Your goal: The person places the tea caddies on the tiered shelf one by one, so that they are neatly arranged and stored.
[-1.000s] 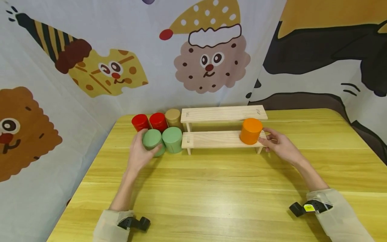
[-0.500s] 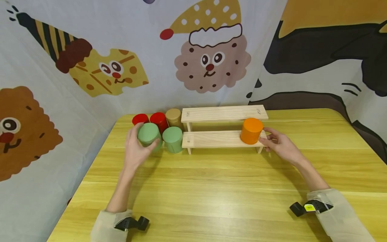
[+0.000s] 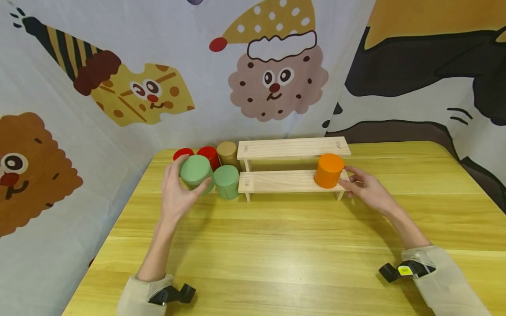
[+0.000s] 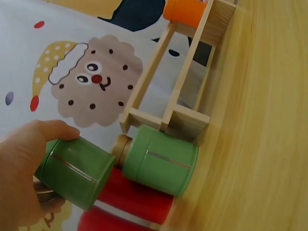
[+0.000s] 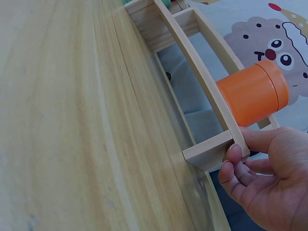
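My left hand grips a green lidded canister between thumb and fingers, raised in front of the red canisters. In the left wrist view this canister is tilted, beside a second green canister that stands on the table against the rack's left end. At the other end, my right hand pinches the lower board of the two-tier wooden rack. On that board, close to my right fingertips, stands an orange canister.
Two red canisters and a tan-lidded canister stand at the back left, the leftmost red one partly hidden by my left hand. The rack's upper board runs along the back, near a cartoon-print cloth. Wooden table extends in front.
My left hand has lifted the left green canister off the table, moving it up and slightly left, over the front of the red ones. My right hand, the rack and the orange canister stay put.
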### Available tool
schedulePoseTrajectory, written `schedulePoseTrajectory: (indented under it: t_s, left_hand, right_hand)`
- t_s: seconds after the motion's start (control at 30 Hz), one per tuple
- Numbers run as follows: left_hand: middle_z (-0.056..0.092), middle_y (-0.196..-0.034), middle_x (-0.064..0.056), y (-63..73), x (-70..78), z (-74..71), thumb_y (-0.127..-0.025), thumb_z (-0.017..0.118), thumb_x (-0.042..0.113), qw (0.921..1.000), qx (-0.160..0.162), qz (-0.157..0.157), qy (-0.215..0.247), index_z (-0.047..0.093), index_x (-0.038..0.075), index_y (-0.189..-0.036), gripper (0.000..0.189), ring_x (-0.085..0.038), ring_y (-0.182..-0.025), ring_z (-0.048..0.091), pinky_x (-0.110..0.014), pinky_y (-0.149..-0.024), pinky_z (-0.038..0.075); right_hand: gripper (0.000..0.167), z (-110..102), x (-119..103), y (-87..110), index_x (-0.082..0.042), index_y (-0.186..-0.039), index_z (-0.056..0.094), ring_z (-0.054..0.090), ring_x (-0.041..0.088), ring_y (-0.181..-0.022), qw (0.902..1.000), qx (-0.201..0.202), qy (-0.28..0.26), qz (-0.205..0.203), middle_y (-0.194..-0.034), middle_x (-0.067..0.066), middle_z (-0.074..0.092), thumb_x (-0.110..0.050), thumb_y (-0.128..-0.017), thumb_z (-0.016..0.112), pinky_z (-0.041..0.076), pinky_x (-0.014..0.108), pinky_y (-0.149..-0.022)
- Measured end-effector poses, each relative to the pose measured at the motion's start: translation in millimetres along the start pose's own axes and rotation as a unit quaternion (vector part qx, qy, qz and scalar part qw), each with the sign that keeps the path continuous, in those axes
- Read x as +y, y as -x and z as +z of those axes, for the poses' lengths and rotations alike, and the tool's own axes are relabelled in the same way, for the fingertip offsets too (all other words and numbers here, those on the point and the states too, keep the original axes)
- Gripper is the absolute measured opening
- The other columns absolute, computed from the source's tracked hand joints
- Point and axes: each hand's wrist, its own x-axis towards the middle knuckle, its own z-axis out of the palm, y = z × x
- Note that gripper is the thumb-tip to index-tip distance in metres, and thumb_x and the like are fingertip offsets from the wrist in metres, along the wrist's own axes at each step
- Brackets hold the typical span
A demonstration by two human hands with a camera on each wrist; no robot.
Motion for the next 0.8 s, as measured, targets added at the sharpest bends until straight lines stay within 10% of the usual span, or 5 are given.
schedulePoseTrajectory:
  t_s: [0.8]
  left_hand:
    - [0.055, -0.128, -0.015, 1.8, 50.4, 26.5, -0.075, 0.089, 0.022, 0.9955, -0.039, 0.075, 0.043, 0.052, 0.005, -0.140, 0.077, -0.031, -0.113, 0.054, -0.050, -0.094, 0.050]
  right_hand:
    - [0.076, 1, -2, 0.7, 0.007, -0.157, 0.019, 0.060, 0.023, -0.078, 1.0000, -0.001, -0.008, 0.000, -0.108, 0.019, 0.052, -0.031, -0.104, 0.058, 0.048, 0.029, -0.061]
